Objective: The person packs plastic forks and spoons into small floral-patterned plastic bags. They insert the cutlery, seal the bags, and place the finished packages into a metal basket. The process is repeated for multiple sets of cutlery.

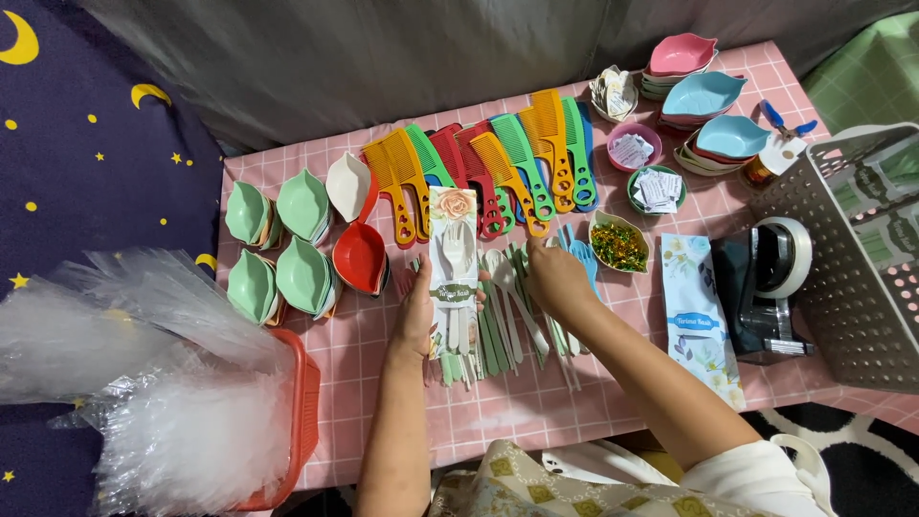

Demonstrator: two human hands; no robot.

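Left hand (418,311) holds a tall printed card sleeve (454,273) upright-ish on the pink checked table (536,407), fingers wrapped narrow round its lower left edge; white plastic spoon & fork show thru the sleeve's window. Right hand (557,278) lies on the loose cutlery pile (507,321) just beside the sleeve, fingers curled down among pale green & white handles – can't tell if it's pinching one or only touching.

Risks, as I judge them: grip on the sleeve is 1-sided, so the pack could tip or the spoon & fork slide out the open end. Pile is tangled w/ handles crossing; lifting 1 piece may drag others off the table's near edge. Small dish of mixed beads (618,245) sits near the right knuckles – a careless wrist swing could knock it & scatter them. Combs (498,168) lie fanned just behind, overlapping, easy to shove out of line
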